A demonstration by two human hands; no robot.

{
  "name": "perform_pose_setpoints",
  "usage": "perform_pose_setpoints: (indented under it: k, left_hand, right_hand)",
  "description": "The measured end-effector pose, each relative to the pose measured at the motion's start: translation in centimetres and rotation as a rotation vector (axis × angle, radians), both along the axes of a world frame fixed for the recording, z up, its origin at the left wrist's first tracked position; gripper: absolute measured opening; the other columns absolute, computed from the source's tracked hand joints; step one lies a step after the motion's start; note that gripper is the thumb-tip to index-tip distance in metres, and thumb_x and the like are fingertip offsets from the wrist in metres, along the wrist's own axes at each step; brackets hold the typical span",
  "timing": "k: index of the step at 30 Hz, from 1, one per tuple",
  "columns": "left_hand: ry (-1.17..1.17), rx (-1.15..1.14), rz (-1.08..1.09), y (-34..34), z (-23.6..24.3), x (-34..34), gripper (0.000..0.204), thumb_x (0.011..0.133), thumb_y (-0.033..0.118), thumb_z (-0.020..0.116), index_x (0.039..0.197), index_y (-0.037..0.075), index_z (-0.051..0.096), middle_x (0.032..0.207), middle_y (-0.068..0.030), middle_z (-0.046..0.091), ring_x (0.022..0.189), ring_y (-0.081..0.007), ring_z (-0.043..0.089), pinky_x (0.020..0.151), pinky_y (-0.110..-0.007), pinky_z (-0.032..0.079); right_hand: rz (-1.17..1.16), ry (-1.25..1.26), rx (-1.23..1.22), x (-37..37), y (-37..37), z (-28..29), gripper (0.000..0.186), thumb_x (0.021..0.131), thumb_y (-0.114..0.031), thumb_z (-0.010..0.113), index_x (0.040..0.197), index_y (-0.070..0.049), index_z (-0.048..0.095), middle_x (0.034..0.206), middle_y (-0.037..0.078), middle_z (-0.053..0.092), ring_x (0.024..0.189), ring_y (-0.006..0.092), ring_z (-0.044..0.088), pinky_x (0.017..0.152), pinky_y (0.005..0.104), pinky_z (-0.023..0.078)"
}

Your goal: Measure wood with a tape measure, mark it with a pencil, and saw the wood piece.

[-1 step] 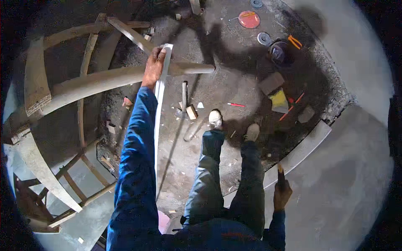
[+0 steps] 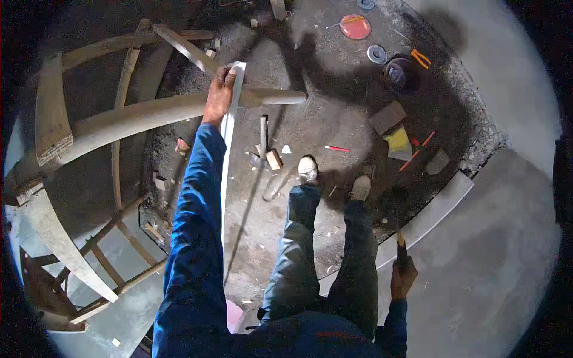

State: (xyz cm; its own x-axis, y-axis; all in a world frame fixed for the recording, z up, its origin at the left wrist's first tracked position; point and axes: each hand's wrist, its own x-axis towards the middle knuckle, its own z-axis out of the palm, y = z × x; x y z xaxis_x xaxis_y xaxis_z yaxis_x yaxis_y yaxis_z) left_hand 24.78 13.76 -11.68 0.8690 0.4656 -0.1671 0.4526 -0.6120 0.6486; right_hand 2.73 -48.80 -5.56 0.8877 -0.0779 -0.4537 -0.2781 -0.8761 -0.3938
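Observation:
My left hand (image 2: 219, 98) is closed round the upper end of a long white strip (image 2: 237, 77), which runs down beside my sleeve. Behind it lies a pale wooden beam (image 2: 149, 116) that tapers to the right. In my right hand (image 2: 403, 279), low on the right, is a short tool (image 2: 402, 253) with a dark grip and a pale yellowish tip; its exact kind is unclear. A light curved board (image 2: 436, 206) lies just above that hand, along the edge of the grey floor.
A wooden frame (image 2: 54, 230) fills the left side. On the dirt floor lie a hammer (image 2: 262, 140), a red pen (image 2: 338, 148), a yellow piece (image 2: 397, 140), orange-handled pliers (image 2: 421, 58), a dark bucket (image 2: 399, 74), a tape roll (image 2: 376, 55) and a red disc (image 2: 356, 27).

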Motion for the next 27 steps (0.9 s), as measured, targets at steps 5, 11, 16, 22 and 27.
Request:
perform_pose_setpoints:
  k: [5, 11, 16, 22, 27]
  left_hand:
    - [-0.084, 0.136, -0.009, 1.0, -2.0, -0.5, 0.039, 0.101, 0.029, 0.048, 0.127, 0.001, 0.053, 0.115, -0.0254, 0.063, 0.103, -0.0401, 0.062, 0.090, -0.041, 0.047]
    - [-0.249, 0.283, -0.052, -1.2, -1.6, -2.4, 0.036, 0.096, 0.015, 0.053, 0.128, 0.000, 0.052, 0.116, -0.0282, 0.061, 0.107, -0.0434, 0.060, 0.090, -0.043, 0.047]
    - [-0.258, 0.256, -0.046, -2.4, -0.1, -5.3, 0.041, 0.094, 0.008, 0.052, 0.133, -0.003, 0.047, 0.122, -0.0281, 0.059, 0.115, -0.0411, 0.057, 0.099, -0.041, 0.043]
    - [-0.187, 0.264, 0.103, -11.9, -0.8, -13.5, 0.044, 0.097, 0.012, 0.051, 0.137, -0.005, 0.045, 0.133, -0.0267, 0.054, 0.128, -0.0342, 0.050, 0.108, -0.043, 0.036]
    - [0.373, -0.667, 0.193, -22.3, -6.0, -27.0, 0.062, 0.098, 0.045, 0.052, 0.138, -0.001, 0.045, 0.129, -0.0204, 0.057, 0.120, -0.0298, 0.054, 0.103, -0.038, 0.041]
  right_hand:
    - [-0.049, 0.082, 0.084, -0.2, 0.4, -0.6, 0.018, 0.079, -0.010, 0.070, 0.079, -0.003, 0.053, 0.068, 0.018, 0.057, 0.063, 0.0353, 0.058, 0.060, 0.0434, 0.045]
    - [-0.076, 0.105, 0.156, 0.3, 2.7, -0.2, 0.015, 0.079, -0.006, 0.066, 0.076, -0.004, 0.052, 0.064, 0.013, 0.053, 0.056, 0.0291, 0.051, 0.057, 0.0399, 0.043]
    - [-0.121, 0.180, 0.184, 0.7, 5.3, -1.0, 0.016, 0.080, -0.010, 0.068, 0.080, -0.002, 0.054, 0.064, 0.012, 0.052, 0.058, 0.0225, 0.049, 0.057, 0.0372, 0.042]
    - [-0.122, 0.155, 0.332, 0.8, 7.3, -2.6, 0.019, 0.079, -0.012, 0.067, 0.092, -0.001, 0.062, 0.076, 0.013, 0.061, 0.065, 0.0222, 0.056, 0.062, 0.0356, 0.046]
    - [0.293, 0.120, 0.341, 1.3, 14.1, -4.5, 0.058, 0.074, -0.015, 0.071, 0.128, -0.006, 0.054, 0.123, 0.023, 0.060, 0.111, 0.0395, 0.059, 0.093, 0.0452, 0.050]
